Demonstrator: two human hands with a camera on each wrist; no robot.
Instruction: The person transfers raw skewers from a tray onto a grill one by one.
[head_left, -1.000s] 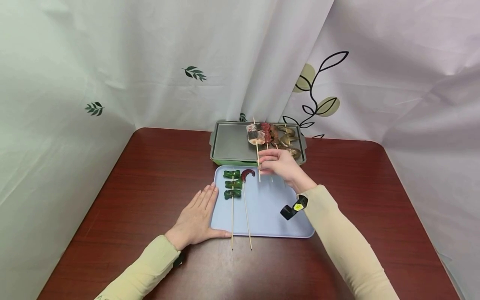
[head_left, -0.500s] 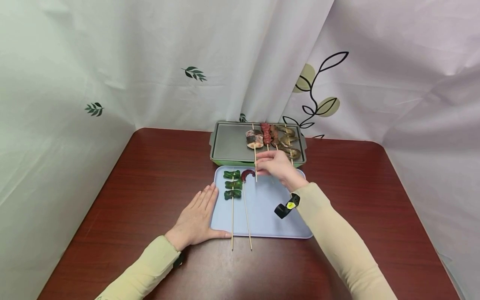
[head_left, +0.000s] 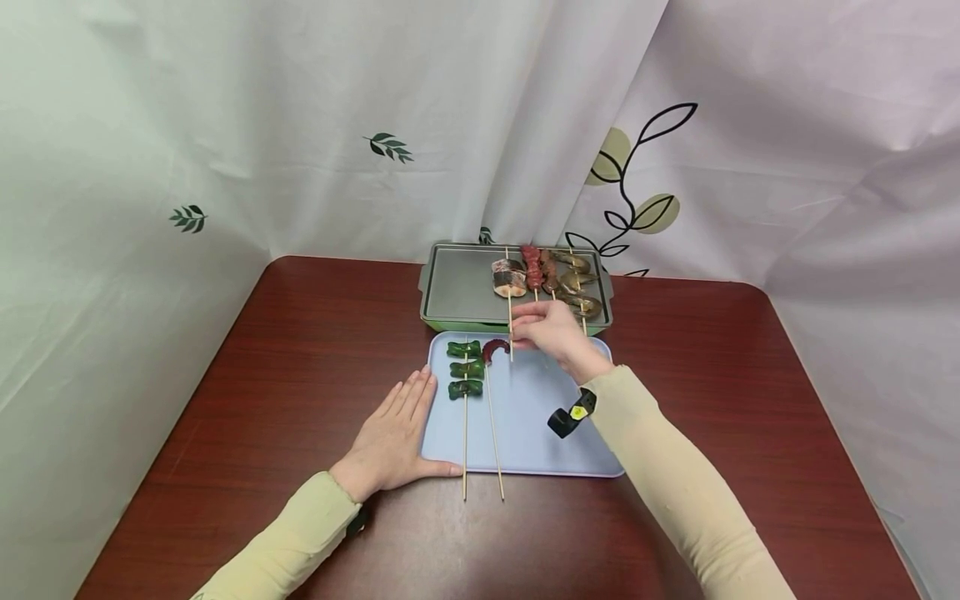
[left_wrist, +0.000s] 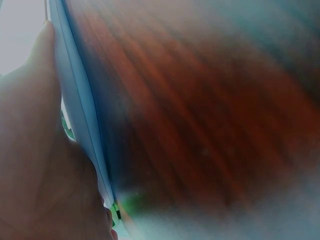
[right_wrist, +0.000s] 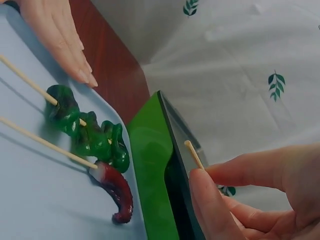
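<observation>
My right hand pinches the stick of a fish skewer between thumb and fingers; its fish chunk lies on the grill pan, left of the other skewers. In the right wrist view the stick's end pokes out above the thumb. My left hand rests with straight fingers along the left edge of the light blue tray, its thumb at the near edge. On the tray lie a green pepper skewer and a dark red tentacle skewer, their sticks overhanging the near edge.
Further right on the grill pan lie a red meat skewer, a brown meat skewer and a skewer of shrimp-like brownish pieces. The pan stands directly behind the tray. A white curtain hangs behind the dark red table.
The fish skewer has come down slightly and a little left onto the pan, with my right hand moving left along with it. My left hand has stayed put.
</observation>
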